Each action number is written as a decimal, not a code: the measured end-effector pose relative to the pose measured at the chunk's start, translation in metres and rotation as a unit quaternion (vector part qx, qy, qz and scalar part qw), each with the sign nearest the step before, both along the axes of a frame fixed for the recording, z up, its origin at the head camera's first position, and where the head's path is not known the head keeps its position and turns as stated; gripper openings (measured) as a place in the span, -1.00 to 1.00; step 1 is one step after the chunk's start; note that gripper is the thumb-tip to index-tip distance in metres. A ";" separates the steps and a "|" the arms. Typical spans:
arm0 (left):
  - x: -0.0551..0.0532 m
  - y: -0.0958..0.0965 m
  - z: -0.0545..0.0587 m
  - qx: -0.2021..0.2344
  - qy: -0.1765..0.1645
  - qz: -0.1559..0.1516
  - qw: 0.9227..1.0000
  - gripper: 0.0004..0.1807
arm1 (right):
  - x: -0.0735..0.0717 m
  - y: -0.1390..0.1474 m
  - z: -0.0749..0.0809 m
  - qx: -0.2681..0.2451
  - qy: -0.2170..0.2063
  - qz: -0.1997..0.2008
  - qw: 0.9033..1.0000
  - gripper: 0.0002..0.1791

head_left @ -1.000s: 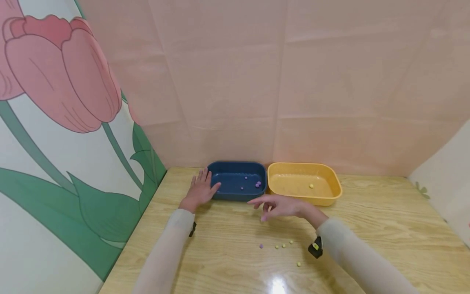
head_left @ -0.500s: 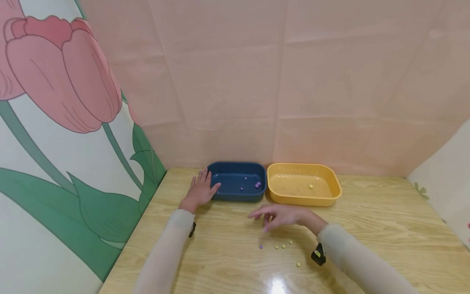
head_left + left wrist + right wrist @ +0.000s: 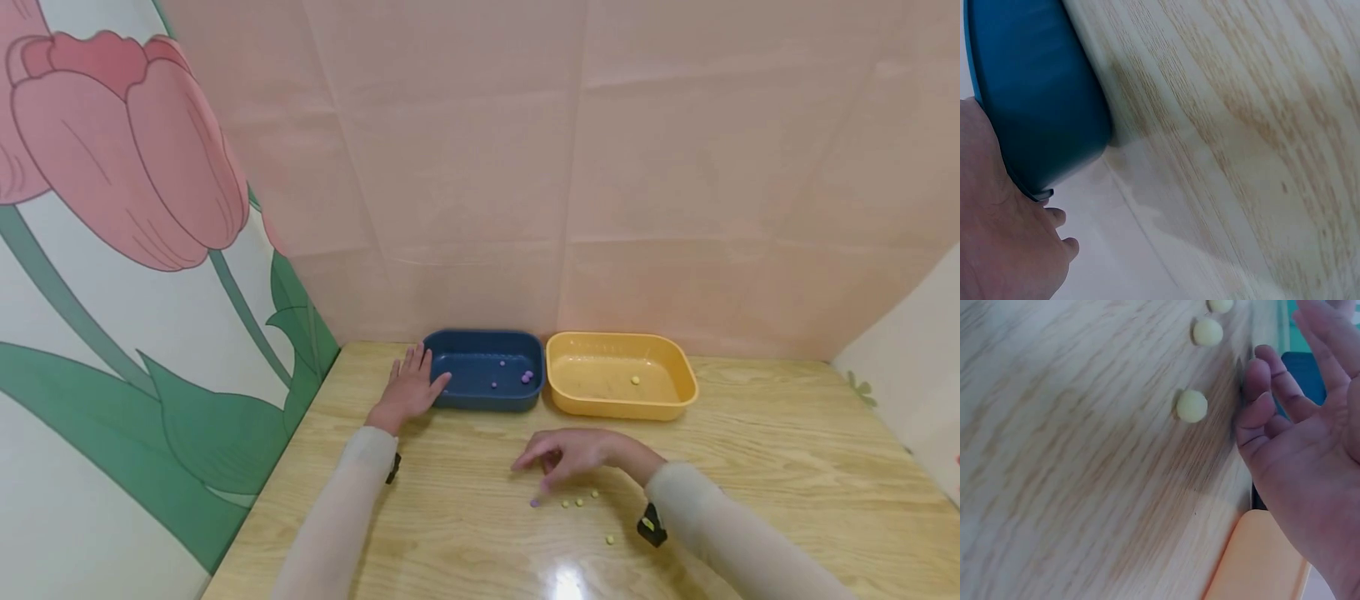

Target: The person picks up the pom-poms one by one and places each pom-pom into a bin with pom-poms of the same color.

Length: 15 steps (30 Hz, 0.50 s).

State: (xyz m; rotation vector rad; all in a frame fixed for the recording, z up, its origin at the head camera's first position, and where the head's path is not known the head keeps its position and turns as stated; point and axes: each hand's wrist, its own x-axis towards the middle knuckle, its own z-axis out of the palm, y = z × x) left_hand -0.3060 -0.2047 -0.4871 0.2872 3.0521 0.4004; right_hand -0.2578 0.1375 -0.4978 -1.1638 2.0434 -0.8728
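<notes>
My left hand rests on the left rim of a dark blue tray, fingers spread and thumb over the edge. In the left wrist view the hand lies against the outside of the blue tray. My right hand hovers over the table with nothing between thumb and fingers. Its thumb tip is just above a small purple ball. Several small yellow balls lie to the right of that one, among them a yellow ball. The right wrist view shows a yellow ball near the loosely bent fingers.
A yellow tray stands right of the blue one and holds a yellow ball. Several purple balls lie in the blue tray. Another yellow ball sits nearer the front of the wooden table.
My right hand has come down and back from in front of the trays toward the purple ball on the table. The left hand has stayed put.
</notes>
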 end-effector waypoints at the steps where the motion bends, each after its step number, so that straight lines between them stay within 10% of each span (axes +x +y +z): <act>1: 0.000 0.000 0.000 0.000 0.000 0.000 1.000 -0.11 | 0.000 0.000 -0.001 0.005 0.009 0.002 1.000 -0.49; 15: -0.003 -0.001 -0.001 -0.001 0.000 -0.002 1.000 -0.10 | 0.009 -0.005 -0.001 0.050 0.077 0.041 0.995 -0.49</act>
